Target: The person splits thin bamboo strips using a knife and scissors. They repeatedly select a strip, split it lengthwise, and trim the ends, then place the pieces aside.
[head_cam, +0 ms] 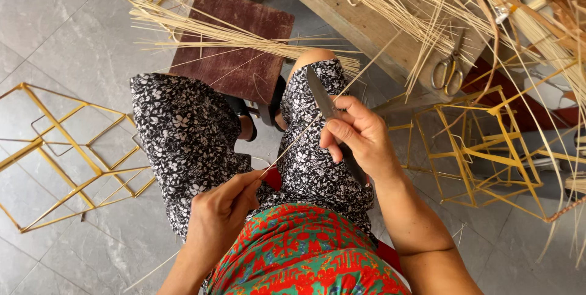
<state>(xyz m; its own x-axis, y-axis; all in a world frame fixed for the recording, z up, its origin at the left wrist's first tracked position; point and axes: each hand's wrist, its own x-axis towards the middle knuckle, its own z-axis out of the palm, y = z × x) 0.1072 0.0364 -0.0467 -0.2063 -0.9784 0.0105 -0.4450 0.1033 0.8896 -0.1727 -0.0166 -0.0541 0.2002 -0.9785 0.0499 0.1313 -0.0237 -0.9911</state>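
My right hand (360,136) grips a knife (321,96) with a long grey blade that points up and away over my knee. A thin pale reed strip (297,139) runs diagonally under the blade, from my left hand up toward the bench. My left hand (224,206) pinches the lower end of that strip between thumb and fingers, over my lap. I sit in black-and-white flowered trousers (183,136) and a red and green patterned top (305,258).
A bundle of cut reed strips (232,35) lies across a dark red stool (238,44) ahead. More reeds and a pair of scissors (448,72) rest on a wooden bench (360,20). Yellow wire frames stand at left (61,154) and right (482,148) on grey tiles.
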